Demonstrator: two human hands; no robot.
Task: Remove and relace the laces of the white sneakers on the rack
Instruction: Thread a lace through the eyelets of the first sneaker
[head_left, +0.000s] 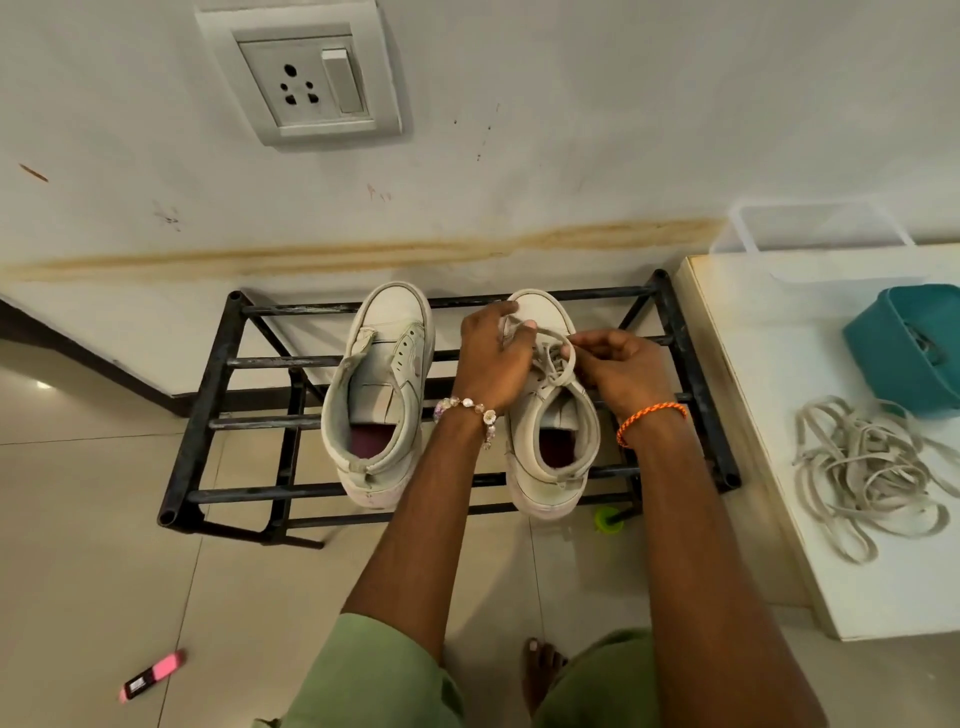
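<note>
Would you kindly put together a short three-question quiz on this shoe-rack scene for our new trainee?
1. True or false: the left sneaker on the black rack has its lace threaded.
2. Which sneaker are both hands working on?
A. the left one
B. the right sneaker
C. neither
3. Fill the gap: the pile of loose laces lies on the white ____ to the right of the rack.

Key
1. False: its eyelets are bare.
2. B: the left hand and right hand both hold the lace over that sneaker.
3. Table.
</note>
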